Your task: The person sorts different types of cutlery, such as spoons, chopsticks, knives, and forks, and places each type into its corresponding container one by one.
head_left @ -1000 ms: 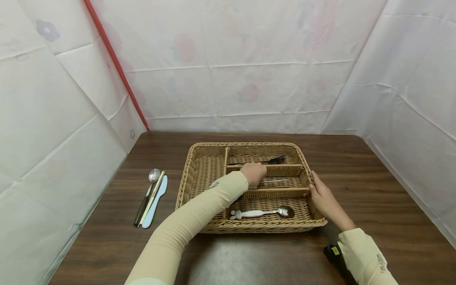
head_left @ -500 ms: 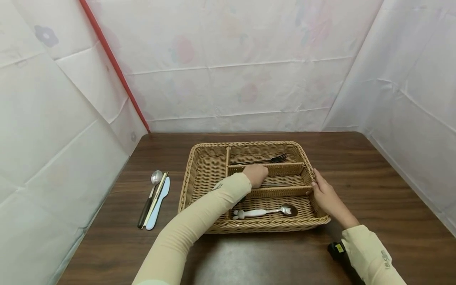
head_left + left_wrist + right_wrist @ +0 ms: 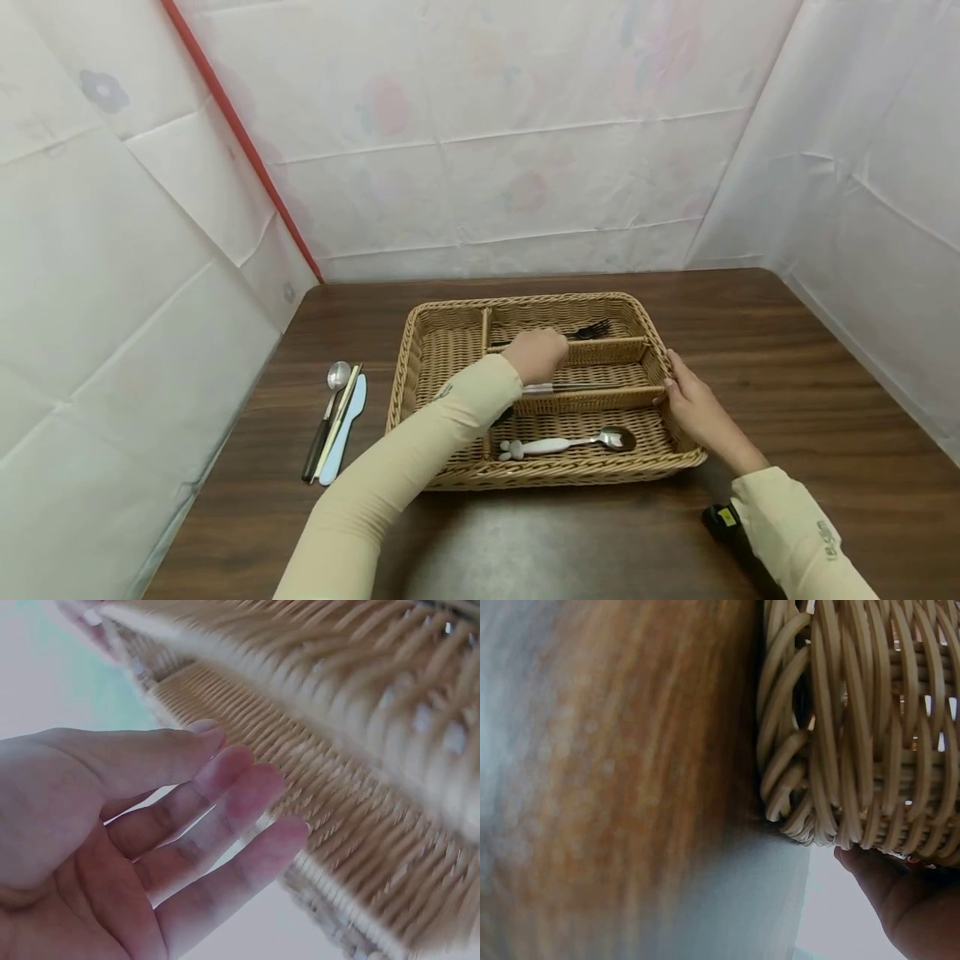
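In the head view a wicker basket [image 3: 435, 478] with dividers stands on the table. My left hand [image 3: 537, 354] is over its middle right compartment, and silver chopsticks [image 3: 555, 387] with pale ends lie by that compartment's front divider. The left wrist view shows the left hand [image 3: 172, 817] with loosely extended fingers, thumb near the index fingertip, and nothing seen between them. My right hand [image 3: 697, 404] holds the basket's right rim, its thumb [image 3: 870, 870] against the wicker. A black fork [image 3: 592, 330] lies in the back compartment, a white-handled spoon [image 3: 570, 443] in the front one.
On the table [image 3: 787, 375] left of the basket lie a dark-handled spoon [image 3: 327, 421], pale yellow chopsticks [image 3: 341, 421] and a light blue knife [image 3: 345, 427] side by side. White cloth [image 3: 480, 167] hangs behind and at both sides.
The silver chopsticks have shifted toward the front divider. The left hand has risen slightly in the compartment. The right hand stays at the rim; the whole head view has shifted a little.
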Tool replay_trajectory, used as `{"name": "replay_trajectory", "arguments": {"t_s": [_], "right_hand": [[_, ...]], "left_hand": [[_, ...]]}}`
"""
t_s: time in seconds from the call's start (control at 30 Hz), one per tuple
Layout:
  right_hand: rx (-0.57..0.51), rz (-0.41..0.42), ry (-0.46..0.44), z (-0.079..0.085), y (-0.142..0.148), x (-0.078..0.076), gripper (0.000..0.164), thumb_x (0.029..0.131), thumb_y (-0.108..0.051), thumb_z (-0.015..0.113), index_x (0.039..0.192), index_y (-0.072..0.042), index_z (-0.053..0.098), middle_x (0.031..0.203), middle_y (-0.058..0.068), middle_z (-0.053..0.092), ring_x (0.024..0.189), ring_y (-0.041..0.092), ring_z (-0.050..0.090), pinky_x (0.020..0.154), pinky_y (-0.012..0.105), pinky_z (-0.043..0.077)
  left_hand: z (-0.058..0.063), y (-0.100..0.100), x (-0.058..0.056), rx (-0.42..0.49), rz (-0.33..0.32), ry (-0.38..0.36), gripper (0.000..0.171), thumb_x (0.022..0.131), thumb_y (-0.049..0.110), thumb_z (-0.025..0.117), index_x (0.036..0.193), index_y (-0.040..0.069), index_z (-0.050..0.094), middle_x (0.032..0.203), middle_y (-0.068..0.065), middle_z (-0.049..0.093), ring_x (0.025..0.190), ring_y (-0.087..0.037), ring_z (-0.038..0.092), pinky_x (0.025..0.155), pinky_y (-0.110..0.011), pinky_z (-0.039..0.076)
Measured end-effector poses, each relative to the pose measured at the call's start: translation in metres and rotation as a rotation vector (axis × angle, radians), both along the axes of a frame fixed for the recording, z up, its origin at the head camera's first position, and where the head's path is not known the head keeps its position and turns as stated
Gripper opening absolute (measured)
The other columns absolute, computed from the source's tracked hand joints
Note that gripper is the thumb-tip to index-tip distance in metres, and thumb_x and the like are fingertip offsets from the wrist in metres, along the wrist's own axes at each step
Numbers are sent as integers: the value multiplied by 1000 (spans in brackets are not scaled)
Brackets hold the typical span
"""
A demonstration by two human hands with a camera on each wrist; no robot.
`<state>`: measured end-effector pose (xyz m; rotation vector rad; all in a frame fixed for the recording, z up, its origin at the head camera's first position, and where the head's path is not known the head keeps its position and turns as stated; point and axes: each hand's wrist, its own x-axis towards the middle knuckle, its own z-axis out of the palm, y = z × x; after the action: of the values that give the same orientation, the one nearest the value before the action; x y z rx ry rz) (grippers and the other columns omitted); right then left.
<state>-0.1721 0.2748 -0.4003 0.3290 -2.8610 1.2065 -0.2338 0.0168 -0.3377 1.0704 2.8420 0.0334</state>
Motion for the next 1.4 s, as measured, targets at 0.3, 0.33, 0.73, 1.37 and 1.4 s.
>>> {"name": "replay_trajectory", "arguments": {"t_s": [0.3, 0.33, 0.73, 1.37, 1.4], "right_hand": [[-3, 12, -19, 2, 1, -4, 55, 103, -10, 29, 148, 8, 2, 149, 35, 6, 135, 52, 11, 106, 61, 14], [-4, 11, -19, 2, 1, -3, 55, 103, -9, 30, 148, 8, 3, 149, 36, 7, 135, 52, 11, 106, 61, 15], [0, 1, -32, -2, -2, -1, 55, 103, -8, 31, 147, 9, 4, 149, 36, 8, 135, 52, 12, 106, 61, 15], [23, 2, -26, -1, -3, 2, 54, 104, -10, 30, 147, 10, 4, 148, 37, 9, 134, 53, 13, 104, 62, 17], [20, 3, -28, -1, -3, 2, 54, 104, -10, 30, 147, 10, 4, 148, 37, 9, 134, 53, 12, 104, 62, 17]], "left_hand": [[30, -49, -1, 110, 83, 35, 30, 87, -7, 54, 64, 10, 53, 65, 0, 52, 58, -12, 43, 53, -25, 39], [31, -56, -2, 115, 93, 49, 27, 86, -8, 55, 66, 10, 59, 69, 0, 58, 61, -12, 48, 55, -25, 43], [30, -165, -3, 163, 284, 71, 23, 84, -5, 56, 93, 6, 74, 97, -11, 70, 90, -30, 65, 77, -44, 53], [-8, -282, 27, 140, 564, -64, 9, 82, 5, 65, 82, -3, 68, 83, -17, 67, 67, -28, 62, 57, -45, 50], [-11, -284, 28, 136, 576, -71, 10, 82, 6, 66, 77, -2, 66, 78, -14, 65, 63, -25, 58, 55, -42, 48]]}}
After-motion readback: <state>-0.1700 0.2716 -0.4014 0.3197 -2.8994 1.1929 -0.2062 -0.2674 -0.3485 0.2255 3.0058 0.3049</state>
